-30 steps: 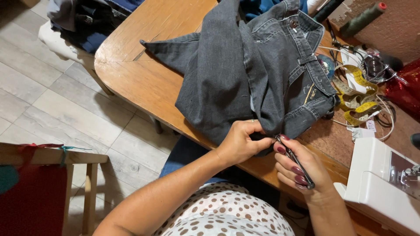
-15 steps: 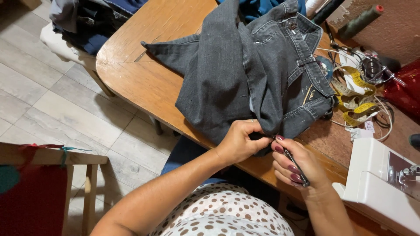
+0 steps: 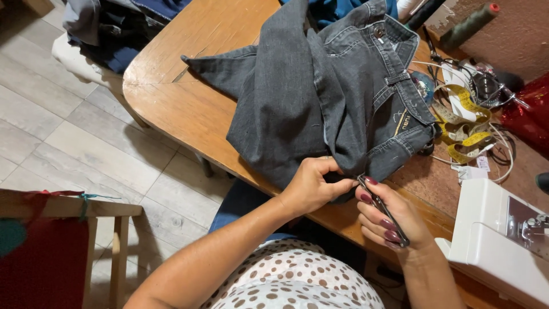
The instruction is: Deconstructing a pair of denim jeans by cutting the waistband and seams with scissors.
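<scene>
left hand (image 3: 311,186) pinched closed on the lower edge of the dark grey jeans (image 3: 320,97), thumb and fingers together on a fold of denim. right hand (image 3: 394,217) closed around a slim dark metal tool (image 3: 382,209), looks like a seam ripper or small snips, can't tell which; its tip meets the cloth right beside the left fingertips. the 2 hands nearly touch.

risk, my read: tip is very close to the left thumb, so a slip through thick denim could jab it, or cut fabric instead of thread. the fold hides what the tip bites.

jeans lie bunched on the wooden table (image 3: 194,109), from the hands up toward 12 o'clock. yellow tape measure (image 3: 460,123) and tangled cables at 2 o'clock, green thread cone (image 3: 469,23) further up. white sewing machine (image 3: 503,240) at 4 o'clock, beside the right wrist. wooden chair frame (image 3: 68,209) at 9 o'clock.
</scene>
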